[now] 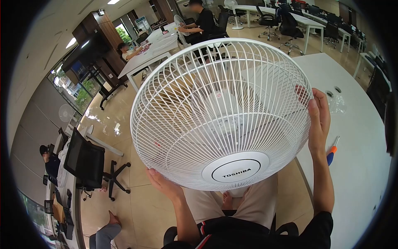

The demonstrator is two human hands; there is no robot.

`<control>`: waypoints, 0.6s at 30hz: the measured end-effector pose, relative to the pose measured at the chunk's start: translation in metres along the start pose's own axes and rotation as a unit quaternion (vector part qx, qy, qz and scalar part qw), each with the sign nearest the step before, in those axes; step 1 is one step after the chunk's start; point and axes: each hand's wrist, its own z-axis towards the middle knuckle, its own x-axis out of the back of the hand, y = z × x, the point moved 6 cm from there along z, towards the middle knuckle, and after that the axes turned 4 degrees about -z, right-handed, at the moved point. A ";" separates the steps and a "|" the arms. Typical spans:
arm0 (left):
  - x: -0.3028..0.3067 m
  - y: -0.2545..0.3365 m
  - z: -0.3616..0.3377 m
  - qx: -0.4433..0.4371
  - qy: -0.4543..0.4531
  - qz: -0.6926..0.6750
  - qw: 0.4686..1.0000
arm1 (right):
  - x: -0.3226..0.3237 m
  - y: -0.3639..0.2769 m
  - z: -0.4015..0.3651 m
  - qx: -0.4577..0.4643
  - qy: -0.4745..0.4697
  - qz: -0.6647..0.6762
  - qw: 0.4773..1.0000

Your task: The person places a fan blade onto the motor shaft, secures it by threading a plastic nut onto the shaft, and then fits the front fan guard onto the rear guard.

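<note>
A round white fan guard [236,167] of wire bars, with a TOSHIBA badge on its front, fills the middle of the head view above my lap. My left hand [166,183] holds its lower left rim, the fingers partly hidden. At the right rim, my right hand [319,116] has its fingers curled around the edge, some showing through the wires. Behind the bars a pale fan hub [222,99] shows dimly. On the white table at my right lies a screwdriver [333,151] with an orange and blue handle, near my right forearm.
The white table [356,166] runs along my right side, with a clear plastic bag [338,103] by its cable holes. A black office chair [85,159] stands to the left. Another person [203,23] sits at a far table with a fan. Someone's bare foot [112,218] shows lower left.
</note>
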 end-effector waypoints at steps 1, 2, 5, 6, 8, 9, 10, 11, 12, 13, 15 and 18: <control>-0.001 0.000 -0.001 0.000 -0.004 -0.004 1.000 | 0.001 0.000 0.000 -0.001 -0.001 -0.002 1.000; -0.001 0.000 -0.001 -0.001 -0.009 -0.008 1.000 | 0.001 0.001 0.001 -0.001 -0.001 -0.004 1.000; 0.005 -0.005 0.000 -0.005 0.005 0.004 1.000 | 0.002 0.000 0.001 -0.004 -0.008 -0.008 1.000; 0.004 -0.005 -0.001 -0.005 0.001 0.003 1.000 | 0.003 0.000 0.001 -0.004 -0.010 -0.006 1.000; 0.005 -0.005 -0.003 -0.005 -0.006 0.002 1.000 | 0.003 0.000 0.001 -0.004 -0.014 -0.002 1.000; 0.005 -0.004 -0.003 -0.008 -0.006 0.007 1.000 | 0.004 0.000 0.001 -0.002 -0.014 -0.006 1.000; 0.004 -0.003 -0.003 -0.010 -0.005 0.012 1.000 | 0.005 0.001 0.001 -0.001 -0.016 -0.009 1.000; 0.003 -0.003 -0.003 -0.013 -0.004 0.018 1.000 | 0.005 0.002 0.003 0.000 -0.018 -0.012 1.000; 0.002 -0.003 -0.003 -0.012 -0.002 0.019 1.000 | 0.005 0.004 0.003 0.001 -0.018 -0.013 1.000; 0.002 -0.003 -0.003 -0.011 0.000 0.021 1.000 | 0.007 0.006 0.004 0.002 -0.018 -0.015 1.000; 0.005 -0.004 -0.003 -0.009 -0.002 0.020 1.000 | 0.008 0.008 0.004 0.004 -0.020 -0.018 1.000; 0.008 -0.008 -0.003 -0.004 -0.003 0.016 1.000 | 0.010 0.011 0.006 0.012 -0.026 -0.027 0.999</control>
